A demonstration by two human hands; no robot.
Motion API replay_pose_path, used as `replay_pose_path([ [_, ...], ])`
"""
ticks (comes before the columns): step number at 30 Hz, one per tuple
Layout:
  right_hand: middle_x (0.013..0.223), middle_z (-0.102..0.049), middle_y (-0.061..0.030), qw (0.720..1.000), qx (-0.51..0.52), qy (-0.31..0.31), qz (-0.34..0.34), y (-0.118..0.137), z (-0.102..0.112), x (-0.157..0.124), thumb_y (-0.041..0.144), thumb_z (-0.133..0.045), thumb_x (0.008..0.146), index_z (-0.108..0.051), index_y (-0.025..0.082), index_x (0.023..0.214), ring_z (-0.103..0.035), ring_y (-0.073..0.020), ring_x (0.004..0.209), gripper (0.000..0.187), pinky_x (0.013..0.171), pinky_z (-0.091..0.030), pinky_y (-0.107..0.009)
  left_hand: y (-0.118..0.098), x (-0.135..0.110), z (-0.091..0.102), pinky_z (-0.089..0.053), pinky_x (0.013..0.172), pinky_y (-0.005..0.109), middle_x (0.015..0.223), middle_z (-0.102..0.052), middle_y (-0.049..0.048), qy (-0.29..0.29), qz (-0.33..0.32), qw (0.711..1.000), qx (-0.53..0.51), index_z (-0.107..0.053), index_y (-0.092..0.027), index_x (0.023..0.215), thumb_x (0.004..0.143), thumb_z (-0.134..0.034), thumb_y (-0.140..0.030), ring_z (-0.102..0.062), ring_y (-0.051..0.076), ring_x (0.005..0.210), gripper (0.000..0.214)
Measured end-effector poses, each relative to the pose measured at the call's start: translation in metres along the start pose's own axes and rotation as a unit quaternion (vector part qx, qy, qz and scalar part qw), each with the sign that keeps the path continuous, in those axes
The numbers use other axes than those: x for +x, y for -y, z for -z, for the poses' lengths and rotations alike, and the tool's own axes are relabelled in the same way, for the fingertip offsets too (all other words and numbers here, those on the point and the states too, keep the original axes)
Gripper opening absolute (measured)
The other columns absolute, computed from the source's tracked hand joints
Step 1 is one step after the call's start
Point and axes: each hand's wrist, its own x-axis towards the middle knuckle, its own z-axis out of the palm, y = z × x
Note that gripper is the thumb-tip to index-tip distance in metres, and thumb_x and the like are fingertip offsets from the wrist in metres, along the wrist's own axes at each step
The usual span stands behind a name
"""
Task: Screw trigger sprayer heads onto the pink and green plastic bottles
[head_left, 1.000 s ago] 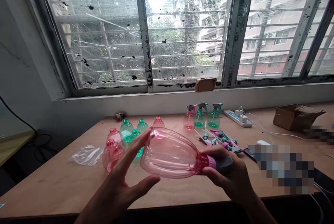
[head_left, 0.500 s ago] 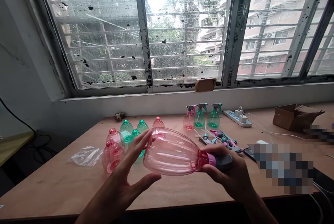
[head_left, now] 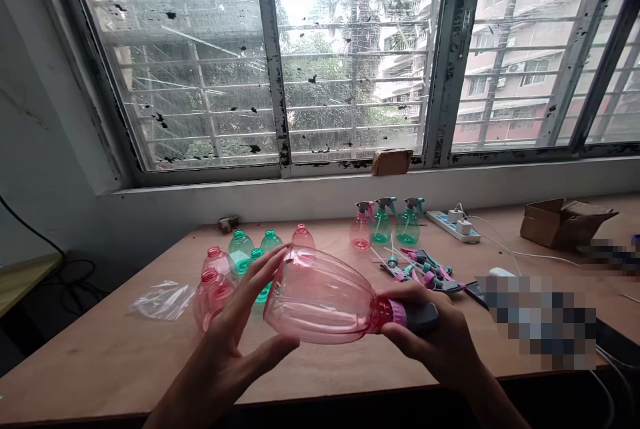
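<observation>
A clear pink spray bottle point(head_left: 320, 299) lies tilted in the air above the table, its base to the left. My right hand point(head_left: 435, 332) is closed around its neck end, over the pink collar point(head_left: 399, 314) and dark grey spray head point(head_left: 423, 318). At the base, my left hand point(head_left: 235, 342) is open, fingers above and thumb below; whether it touches the bottle I cannot tell. Behind the left hand stand pink bottles point(head_left: 213, 296) and green bottles point(head_left: 241, 249) without heads. Loose spray heads point(head_left: 425, 269) with tubes lie in a pile beyond my right hand.
Two green spray bottles point(head_left: 408, 226) and a pink one point(head_left: 361, 229) stand fitted with heads near the wall. A clear plastic bag point(head_left: 163, 300) lies at left. To the right are a power strip point(head_left: 455, 226), cables, an open cardboard box point(head_left: 563, 226) and a blurred-out object.
The bottle's base has moved slightly left and down, further into the space between my left thumb and fingers. My right hand has shifted a little left with it.
</observation>
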Motion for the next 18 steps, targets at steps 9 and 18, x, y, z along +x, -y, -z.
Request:
replay_pose_path([
  [9,0.081,-0.086,-0.0022,0.999,0.040,-0.001,-0.003,-0.0017,-0.0007,0.0015,0.053,-0.085,0.099,-0.086,0.027,0.108,-0.076,-0.0208,0.060,0.027,0.060,-0.059,-0.029,-0.0013,-0.0028,-0.0043,-0.035,0.138,0.052,0.178,-0.054,-0.0006,-0.025,0.000,1.000,0.000,-0.046,-0.051,0.171,0.101,-0.084,-0.050,-0.046,0.035,0.167,0.079],
  [18,0.085,-0.085,-0.0034,0.993,0.107,-0.027,-0.049,0.0064,0.0009,0.0047,0.062,-0.087,0.095,-0.085,0.026,0.103,-0.077,-0.0228,0.069,0.037,0.065,-0.060,-0.029,-0.0087,-0.0004,0.0000,-0.032,0.140,0.047,0.185,-0.041,-0.0066,-0.005,-0.077,0.997,-0.012,-0.049,-0.054,0.169,0.106,-0.080,-0.037,-0.029,0.032,0.175,0.073],
])
